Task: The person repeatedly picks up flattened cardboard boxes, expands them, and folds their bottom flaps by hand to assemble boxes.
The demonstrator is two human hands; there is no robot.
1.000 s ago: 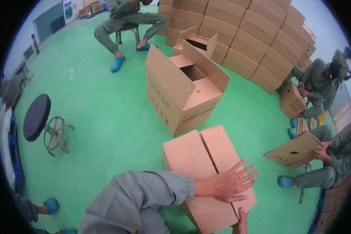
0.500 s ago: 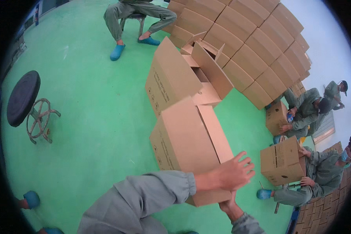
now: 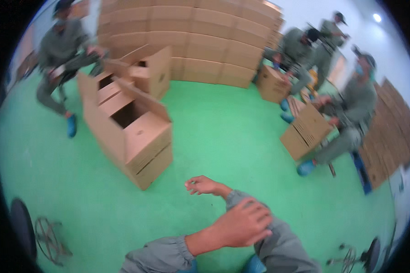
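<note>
My left hand (image 3: 241, 224) reaches across from the lower left, and its bent fingers lie over the grey sleeve (image 3: 284, 236) of my right forearm, closed on the cloth. Beyond it, my right hand (image 3: 202, 185) stretches out above the green floor with fingers apart, holding nothing. Nearest to that hand is an open cardboard box (image 3: 148, 152) on the floor at the left, apart from my fingers. Its long side flaps stand upright, and a dark opening shows in the top.
More open boxes (image 3: 150, 75) stand behind it. Stacked cartons (image 3: 205, 45) form a wall at the back. A seated person (image 3: 355, 100) at the right holds a box (image 3: 306, 132); others sit or stand nearby. Stools (image 3: 23, 225) (image 3: 371, 255) are at both lower sides.
My hands were at a large cardboard box in front of me; now they are off it. My view has swung, and the open boxes appear farther left.
</note>
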